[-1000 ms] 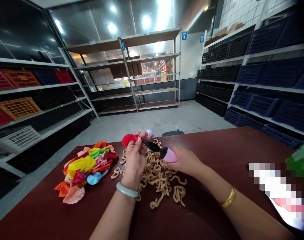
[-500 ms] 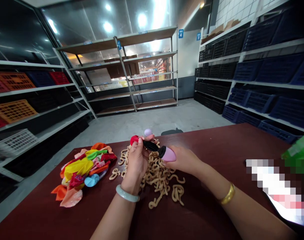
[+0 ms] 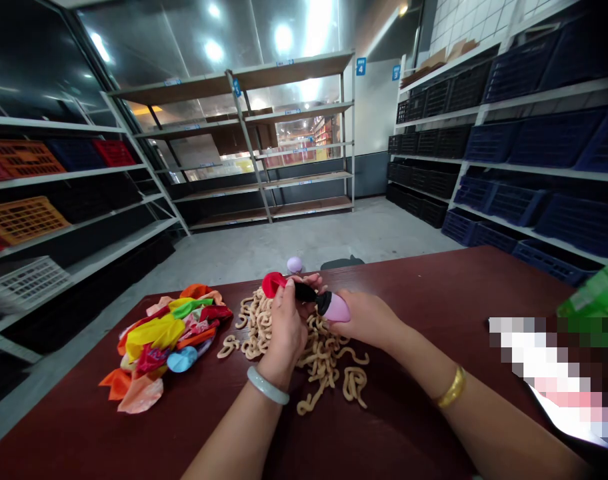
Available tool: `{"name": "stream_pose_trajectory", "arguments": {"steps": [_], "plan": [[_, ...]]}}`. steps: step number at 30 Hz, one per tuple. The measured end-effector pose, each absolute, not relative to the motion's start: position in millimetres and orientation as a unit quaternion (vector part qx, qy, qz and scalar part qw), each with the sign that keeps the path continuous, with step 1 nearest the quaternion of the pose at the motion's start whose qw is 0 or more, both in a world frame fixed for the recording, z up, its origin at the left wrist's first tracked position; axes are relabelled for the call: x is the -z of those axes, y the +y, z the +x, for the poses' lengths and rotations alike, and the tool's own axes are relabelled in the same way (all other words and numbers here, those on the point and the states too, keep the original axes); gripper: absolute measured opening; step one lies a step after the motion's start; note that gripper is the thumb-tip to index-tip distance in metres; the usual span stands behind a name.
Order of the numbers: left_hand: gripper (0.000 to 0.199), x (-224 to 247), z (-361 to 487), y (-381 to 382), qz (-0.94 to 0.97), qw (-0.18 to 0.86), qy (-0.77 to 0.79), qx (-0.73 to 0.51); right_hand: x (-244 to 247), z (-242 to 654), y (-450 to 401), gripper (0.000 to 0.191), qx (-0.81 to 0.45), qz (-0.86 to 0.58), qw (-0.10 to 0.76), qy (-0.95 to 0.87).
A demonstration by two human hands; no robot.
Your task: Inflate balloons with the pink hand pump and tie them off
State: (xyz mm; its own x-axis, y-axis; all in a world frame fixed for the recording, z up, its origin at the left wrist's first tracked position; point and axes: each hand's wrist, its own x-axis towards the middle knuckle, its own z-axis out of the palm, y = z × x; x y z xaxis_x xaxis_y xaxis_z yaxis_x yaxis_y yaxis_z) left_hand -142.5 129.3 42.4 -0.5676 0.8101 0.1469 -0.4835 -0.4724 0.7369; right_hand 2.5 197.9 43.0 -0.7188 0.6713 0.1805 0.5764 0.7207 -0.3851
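Observation:
My right hand is closed around the lilac end of a small hand balloon pump with a black middle part. The pump slants up to the left. My left hand pinches a red balloon at the pump's black far end, thumb on top; its other fingers partly show behind the pump. The balloon looks limp, and its neck is hidden by the fingers. Under both hands lies a heap of beige curled strands. To the left sits a pile of limp, many-coloured balloons.
A lilac rounded thing stands at the far edge of the dark red table. At right are a green plastic bag and a blurred-out flat object. Shelves with blue crates and orange crates flank the room.
My left hand has shifted slightly right and turned, bringing the red balloon a little with it. The pump's black part shows shorter between my hands. My right hand has hardly moved.

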Motion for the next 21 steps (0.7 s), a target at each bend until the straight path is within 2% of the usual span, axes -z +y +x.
{"name": "stream_pose_trajectory", "arguments": {"steps": [4, 9, 12, 18, 21], "plan": [[0.028, -47.0, -144.6, 128.2, 0.247, 0.403, 0.296, -0.83, -45.5, 0.2, 194.2, 0.044, -0.145, -0.346, 0.146, -0.915], [0.009, -51.3, -148.9, 123.9, 0.242, 0.433, 0.263, -0.828, -47.2, 1.1, 195.1, 0.046, -0.133, -0.353, 0.14, -0.915], [0.014, -54.3, -146.8, 122.0, 0.254, 0.444, 0.239, -0.825, -46.9, 2.5, 196.2, 0.048, -0.134, -0.35, 0.147, -0.916], [0.018, -56.3, -139.9, 124.2, 0.257, 0.398, 0.256, -0.843, -47.4, -0.5, 190.2, 0.056, -0.105, -0.348, 0.157, -0.918], [0.019, -57.1, -147.2, 123.6, 0.247, 0.373, 0.248, -0.859, -46.9, -3.2, 188.3, 0.052, -0.085, -0.333, 0.161, -0.925]]}}
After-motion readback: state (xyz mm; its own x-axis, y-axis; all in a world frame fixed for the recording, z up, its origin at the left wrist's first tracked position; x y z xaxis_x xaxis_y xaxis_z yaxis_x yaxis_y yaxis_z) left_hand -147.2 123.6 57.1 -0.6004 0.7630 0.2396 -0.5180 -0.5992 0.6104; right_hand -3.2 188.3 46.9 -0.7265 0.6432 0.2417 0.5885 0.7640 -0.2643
